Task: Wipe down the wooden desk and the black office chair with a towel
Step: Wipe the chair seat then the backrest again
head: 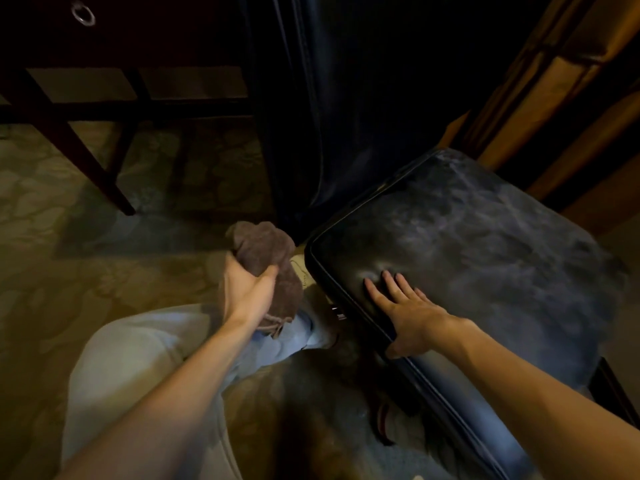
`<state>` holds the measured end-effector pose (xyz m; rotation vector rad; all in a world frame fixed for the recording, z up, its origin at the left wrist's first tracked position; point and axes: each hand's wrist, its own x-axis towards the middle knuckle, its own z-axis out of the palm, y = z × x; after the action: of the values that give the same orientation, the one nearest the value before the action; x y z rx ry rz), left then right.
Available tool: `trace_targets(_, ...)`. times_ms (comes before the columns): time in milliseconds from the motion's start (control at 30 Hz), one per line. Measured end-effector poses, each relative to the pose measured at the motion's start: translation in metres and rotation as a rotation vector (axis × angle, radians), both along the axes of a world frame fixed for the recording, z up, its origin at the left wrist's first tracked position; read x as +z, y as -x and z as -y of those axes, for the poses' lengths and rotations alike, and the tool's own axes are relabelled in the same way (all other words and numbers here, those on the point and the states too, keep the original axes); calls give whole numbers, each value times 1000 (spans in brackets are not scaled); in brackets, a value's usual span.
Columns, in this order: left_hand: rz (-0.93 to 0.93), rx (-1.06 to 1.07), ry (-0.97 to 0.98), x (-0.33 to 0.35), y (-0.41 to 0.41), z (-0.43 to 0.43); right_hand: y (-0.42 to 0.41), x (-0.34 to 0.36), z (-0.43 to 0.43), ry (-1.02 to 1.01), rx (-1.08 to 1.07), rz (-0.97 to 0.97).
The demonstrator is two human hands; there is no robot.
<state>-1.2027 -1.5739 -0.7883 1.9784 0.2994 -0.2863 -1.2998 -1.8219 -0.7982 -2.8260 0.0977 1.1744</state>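
Left hand (247, 292): I see it clenched around the bunched brown towel (266, 261), held in the air.
Right hand (403, 313): fingers spread, palm flat on the black chair seat (485, 258), gripping nothing.
Towel: just left of the seat's edge, apart from it.
Desk (104, 98): beyond my left hand, legs on carpet (69, 254).

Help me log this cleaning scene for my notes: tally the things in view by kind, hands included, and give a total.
Hands: 2, left hand gripping the towel, right hand flat on the chair seat
Brown towel: 1
Black office chair: 1
Wooden desk: 1
Ring drawer pull: 1
Total: 6
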Motion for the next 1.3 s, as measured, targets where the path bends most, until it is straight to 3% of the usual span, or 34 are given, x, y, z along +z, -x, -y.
trace_targets(67, -20, -15, -38, -5, -12, 12, -7, -3, 0, -33, -30, -5)
trace_targets(233, -207, -289, 107, -31, -28, 57, -32, -5, -3, -135, -170, -17)
trace_targets(400, -104, -415, 97, -46, -45, 65, -62, -7, -2, -206, -265, 1)
trace_targets(633, -64, -558, 209, -90, 9, 58, -90, -5, 0, -247, -358, 45)
trace_targets(733, -169, -623, 297, -72, 40, 39, -90, -2, 4, -303, -393, 134)
trace_targets(800, -204, -668, 226, -54, 46, 22, -87, 4, 13, -332, -404, 190)
trace_targets(900, -303, -533, 218, -41, 15, 6, -78, 8, 21, -259, -326, 231)
trace_targets(1033, -125, -232, 307, -29, -62, 25, -65, -6, 15, -56, -97, 172)
trace_targets(1133, -53, -324, 248, -22, -108, 54, -73, -3, 18, -37, -66, 114)
trace_targets(1300, -199, -485, 146, -38, -110, 92, -74, -9, 20, -114, -105, 101)
